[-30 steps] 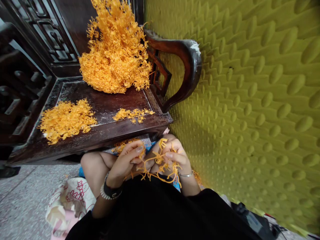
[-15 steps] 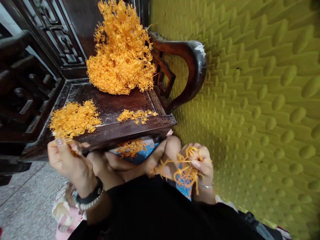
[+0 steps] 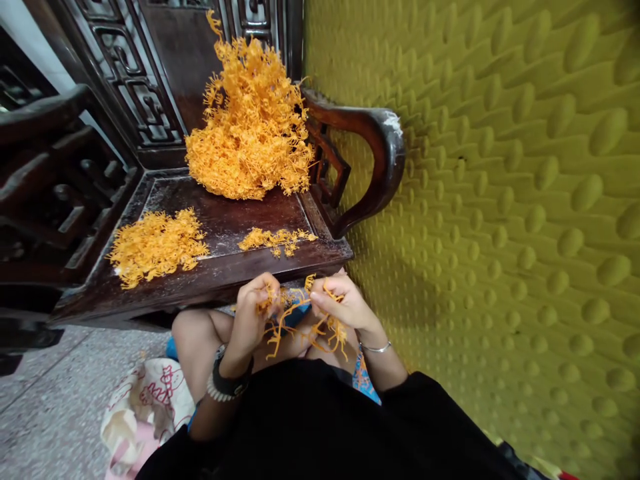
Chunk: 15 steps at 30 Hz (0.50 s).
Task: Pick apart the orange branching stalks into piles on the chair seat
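Both hands, the left hand (image 3: 255, 308) and right hand (image 3: 340, 303), pinch a light, springy, easily snapped orange plastic sprig cluster (image 3: 295, 327) over the lap, near the chair seat (image 3: 225, 220), best gripped at its stems.

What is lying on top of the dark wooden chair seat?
On the chair seat lie a tall orange heap, a flatter pile and a small scatter. The heap hides the seat's back corner.

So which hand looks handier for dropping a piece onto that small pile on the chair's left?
Probably the left hand: it sits on the same side as the small pile, while the right hand grips the orange sprig.
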Motion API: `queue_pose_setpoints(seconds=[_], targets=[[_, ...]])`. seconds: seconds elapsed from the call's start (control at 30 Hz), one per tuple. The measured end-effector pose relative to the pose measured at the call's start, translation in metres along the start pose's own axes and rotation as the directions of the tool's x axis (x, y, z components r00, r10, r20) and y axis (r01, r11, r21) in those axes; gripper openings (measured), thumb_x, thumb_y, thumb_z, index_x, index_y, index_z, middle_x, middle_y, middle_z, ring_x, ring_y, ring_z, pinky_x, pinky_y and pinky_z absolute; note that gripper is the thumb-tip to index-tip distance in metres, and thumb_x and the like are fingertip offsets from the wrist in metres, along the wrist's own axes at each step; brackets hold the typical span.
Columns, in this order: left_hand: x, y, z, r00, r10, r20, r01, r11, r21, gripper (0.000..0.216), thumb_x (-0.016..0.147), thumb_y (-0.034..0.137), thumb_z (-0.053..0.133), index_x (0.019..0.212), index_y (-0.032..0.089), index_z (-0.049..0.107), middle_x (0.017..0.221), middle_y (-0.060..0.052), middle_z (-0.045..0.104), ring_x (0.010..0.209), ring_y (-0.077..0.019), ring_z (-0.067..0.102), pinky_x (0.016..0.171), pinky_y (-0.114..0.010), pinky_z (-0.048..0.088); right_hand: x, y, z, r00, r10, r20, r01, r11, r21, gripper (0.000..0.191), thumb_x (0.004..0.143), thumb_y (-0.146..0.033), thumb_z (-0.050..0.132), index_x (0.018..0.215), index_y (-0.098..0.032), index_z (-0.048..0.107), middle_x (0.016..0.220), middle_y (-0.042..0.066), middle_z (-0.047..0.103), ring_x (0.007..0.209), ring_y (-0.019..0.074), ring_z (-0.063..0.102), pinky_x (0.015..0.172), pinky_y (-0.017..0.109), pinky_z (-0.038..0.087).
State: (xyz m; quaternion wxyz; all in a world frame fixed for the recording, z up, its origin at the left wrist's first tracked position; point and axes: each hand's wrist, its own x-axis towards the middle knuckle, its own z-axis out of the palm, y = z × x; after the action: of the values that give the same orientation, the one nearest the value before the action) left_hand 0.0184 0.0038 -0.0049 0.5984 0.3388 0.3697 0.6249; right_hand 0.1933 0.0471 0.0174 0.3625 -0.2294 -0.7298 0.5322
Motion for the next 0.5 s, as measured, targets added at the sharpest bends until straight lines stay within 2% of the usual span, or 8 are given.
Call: queue_pose_setpoints(seconds=[0.1, 0.2, 0.27, 0.33, 0.37, 0.43, 0.47, 0.5], targets=[[0.013, 0.000, -0.001, 0.993, -0.061, 0.098, 0.052, 0.994, 0.091, 0.037, 0.079, 0.049, 0.049, 0.056, 0.021, 0.040, 0.042, 0.007, 0.031, 0.036, -0.0078, 0.027, 0.039, -0.022, 0.033, 0.003, 0.000, 0.002, 0.995, -0.001, 0.100, -0.006, 0.998, 0.070, 0.043, 0.091, -0.045, 0.055, 0.061, -0.015, 0.055, 0.054, -0.003, 0.050, 0.050, 0.0067, 0.041, 0.051, 0.021, 0.034], [0.019, 0.001, -0.002, 0.973, -0.068, 0.219, -0.004, 0.949, 0.315, 0.051, 0.085, 0.062, 0.046, 0.055, 0.020, 0.044, 0.046, 0.004, 0.038, 0.042, -0.0090, 0.036, 0.043, -0.022, 0.033, 0.008, 0.004, 0.001, 0.975, -0.015, 0.223, -0.006, 0.996, 0.093, 0.039, 0.090, -0.042, 0.058, 0.062, -0.013, 0.057, 0.053, -0.004, 0.050, 0.048, 0.0051, 0.039, 0.049, 0.020, 0.031], [0.019, 0.002, -0.003, 0.928, -0.139, 0.347, -0.033, 0.894, 0.448, 0.053, 0.084, 0.063, 0.052, 0.057, 0.017, 0.050, 0.051, 0.002, 0.048, 0.047, -0.0098, 0.042, 0.047, -0.022, 0.034, 0.011, 0.008, 0.000, 0.960, -0.027, 0.280, 0.002, 0.996, 0.089, 0.036, 0.089, -0.039, 0.061, 0.064, -0.012, 0.059, 0.051, -0.005, 0.049, 0.045, 0.0041, 0.036, 0.047, 0.019, 0.029], [0.017, 0.000, -0.003, 0.886, -0.215, 0.412, -0.007, 0.880, 0.474, 0.051, 0.084, 0.061, 0.054, 0.060, 0.016, 0.056, 0.055, 0.000, 0.055, 0.050, -0.0109, 0.047, 0.048, -0.022, 0.035, 0.014, 0.011, -0.002, 0.947, -0.023, 0.319, -0.010, 0.995, 0.100, 0.036, 0.087, -0.039, 0.062, 0.063, -0.013, 0.058, 0.049, -0.005, 0.048, 0.044, 0.0037, 0.034, 0.045, 0.019, 0.027], [0.016, -0.002, -0.004, 0.902, -0.200, 0.382, 0.008, 0.894, 0.449, 0.051, 0.084, 0.061, 0.054, 0.060, 0.016, 0.056, 0.054, 0.000, 0.055, 0.050, -0.0109, 0.047, 0.048, -0.023, 0.036, 0.014, 0.012, -0.003, 0.945, -0.010, 0.328, -0.026, 0.994, 0.106, 0.038, 0.087, -0.041, 0.063, 0.061, -0.013, 0.056, 0.049, -0.006, 0.047, 0.043, 0.0036, 0.033, 0.045, 0.020, 0.026], [0.013, -0.006, -0.005, 0.981, -0.056, 0.186, -0.026, 0.911, 0.411, 0.052, 0.087, 0.060, 0.051, 0.056, 0.017, 0.052, 0.051, 0.001, 0.052, 0.047, -0.0099, 0.044, 0.048, -0.023, 0.036, 0.014, 0.014, -0.002, 0.949, 0.032, 0.313, -0.068, 0.992, 0.103, 0.044, 0.086, -0.044, 0.063, 0.056, -0.015, 0.048, 0.047, -0.007, 0.040, 0.044, 0.0035, 0.028, 0.044, 0.020, 0.022], [0.012, -0.008, -0.005, 0.997, 0.052, 0.053, -0.070, 0.898, 0.435, 0.052, 0.087, 0.058, 0.051, 0.054, 0.018, 0.049, 0.050, 0.001, 0.051, 0.046, -0.0093, 0.043, 0.047, -0.022, 0.036, 0.013, 0.015, 0.000, 0.954, 0.056, 0.296, -0.089, 0.991, 0.100, 0.047, 0.086, -0.045, 0.062, 0.054, -0.016, 0.043, 0.047, -0.008, 0.034, 0.044, 0.0034, 0.025, 0.044, 0.021, 0.020], [0.012, -0.009, -0.006, 0.985, 0.163, -0.062, -0.113, 0.866, 0.488, 0.052, 0.088, 0.057, 0.051, 0.054, 0.018, 0.048, 0.049, 0.002, 0.051, 0.046, -0.0090, 0.042, 0.047, -0.022, 0.036, 0.012, 0.015, 0.002, 0.955, 0.076, 0.285, -0.109, 0.989, 0.099, 0.050, 0.086, -0.046, 0.062, 0.053, -0.017, 0.039, 0.047, -0.009, 0.029, 0.045, 0.0034, 0.022, 0.044, 0.022, 0.017]])
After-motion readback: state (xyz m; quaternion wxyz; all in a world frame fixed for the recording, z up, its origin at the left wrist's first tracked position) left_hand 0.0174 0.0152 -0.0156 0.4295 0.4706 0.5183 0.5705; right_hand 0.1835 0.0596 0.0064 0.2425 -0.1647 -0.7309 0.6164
